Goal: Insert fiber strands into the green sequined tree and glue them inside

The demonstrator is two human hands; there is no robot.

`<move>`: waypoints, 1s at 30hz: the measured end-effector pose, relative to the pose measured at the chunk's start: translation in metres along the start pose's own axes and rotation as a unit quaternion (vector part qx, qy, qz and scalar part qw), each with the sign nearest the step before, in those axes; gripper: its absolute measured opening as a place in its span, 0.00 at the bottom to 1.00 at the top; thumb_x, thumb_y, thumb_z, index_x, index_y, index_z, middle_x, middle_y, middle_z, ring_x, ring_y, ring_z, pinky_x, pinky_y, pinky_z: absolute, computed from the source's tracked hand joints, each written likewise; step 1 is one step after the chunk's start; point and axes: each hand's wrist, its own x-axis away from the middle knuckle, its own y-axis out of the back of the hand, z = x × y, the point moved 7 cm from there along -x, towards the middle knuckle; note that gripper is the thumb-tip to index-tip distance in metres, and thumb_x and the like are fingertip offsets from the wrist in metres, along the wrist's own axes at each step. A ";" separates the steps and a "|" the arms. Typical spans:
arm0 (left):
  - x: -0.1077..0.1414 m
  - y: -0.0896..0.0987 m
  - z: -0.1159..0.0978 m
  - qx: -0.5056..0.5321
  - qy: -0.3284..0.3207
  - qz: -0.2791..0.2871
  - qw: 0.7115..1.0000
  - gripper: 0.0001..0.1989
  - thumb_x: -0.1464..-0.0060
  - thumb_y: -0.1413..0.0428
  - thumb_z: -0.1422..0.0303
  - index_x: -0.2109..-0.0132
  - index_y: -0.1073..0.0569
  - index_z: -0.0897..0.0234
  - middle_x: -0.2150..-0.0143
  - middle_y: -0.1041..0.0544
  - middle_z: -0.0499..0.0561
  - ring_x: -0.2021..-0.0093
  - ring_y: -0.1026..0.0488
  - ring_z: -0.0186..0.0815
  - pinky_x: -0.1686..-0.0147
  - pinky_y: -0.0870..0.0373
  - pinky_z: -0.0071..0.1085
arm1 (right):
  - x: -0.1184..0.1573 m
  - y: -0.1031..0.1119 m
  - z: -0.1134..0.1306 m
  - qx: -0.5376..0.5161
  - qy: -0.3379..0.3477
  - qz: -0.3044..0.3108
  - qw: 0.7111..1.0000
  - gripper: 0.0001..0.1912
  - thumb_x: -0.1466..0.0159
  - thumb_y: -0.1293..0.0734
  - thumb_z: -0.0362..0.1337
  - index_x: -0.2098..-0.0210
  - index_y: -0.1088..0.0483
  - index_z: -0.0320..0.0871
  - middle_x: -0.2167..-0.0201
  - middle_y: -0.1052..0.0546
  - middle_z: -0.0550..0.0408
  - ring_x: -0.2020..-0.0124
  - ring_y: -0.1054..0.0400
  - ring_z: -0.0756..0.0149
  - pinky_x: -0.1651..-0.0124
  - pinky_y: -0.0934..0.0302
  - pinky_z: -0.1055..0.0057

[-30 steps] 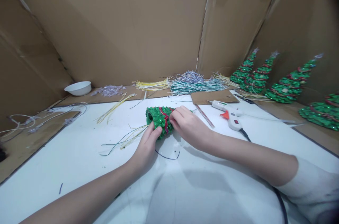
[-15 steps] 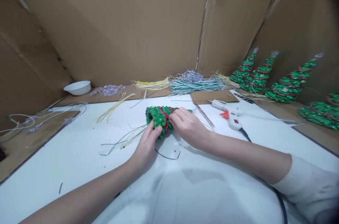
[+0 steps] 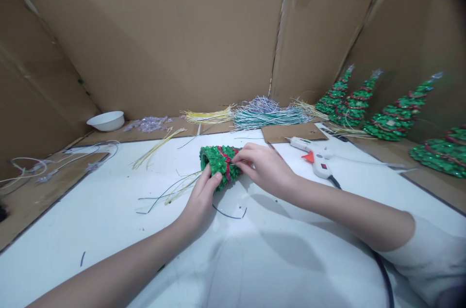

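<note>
A small green Christmas tree [image 3: 215,166] lies on its side over the white table, its hollow base facing left and a red garland around it. My left hand [image 3: 201,199] grips it at the base, with fingers inside the opening and the thumb outside. At the garland, the fingertips of my right hand [image 3: 267,168] are pinched together against the tree's side. Whatever is between them is too small to make out. The tree's tip is hidden behind my right hand. Loose yellow and green wires [image 3: 171,191] lie just left of my left hand.
A white glue gun [image 3: 320,162] with an orange trigger rests to the right. Finished-looking trees [image 3: 395,111] stand along the right edge. Wire bundles [image 3: 271,118], clear plastic pieces [image 3: 150,124] and a white bowl [image 3: 106,121] line the back by the cardboard wall [image 3: 218,41].
My right hand has shifted slightly, its wrist and forearm swinging a little to the right, with the fingertips still at the garland. My left hand and the tree have hardly moved.
</note>
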 end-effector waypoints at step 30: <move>0.000 -0.001 0.006 -0.023 -0.009 0.032 0.999 0.21 0.41 0.51 0.63 0.41 0.37 0.55 0.37 0.37 0.49 0.36 0.47 0.42 0.37 0.53 0.39 | 0.001 0.002 -0.005 -0.021 0.001 -0.047 0.999 0.08 0.41 0.42 0.26 0.63 0.39 0.41 0.69 0.29 0.54 0.70 0.36 0.70 0.67 0.45 0.74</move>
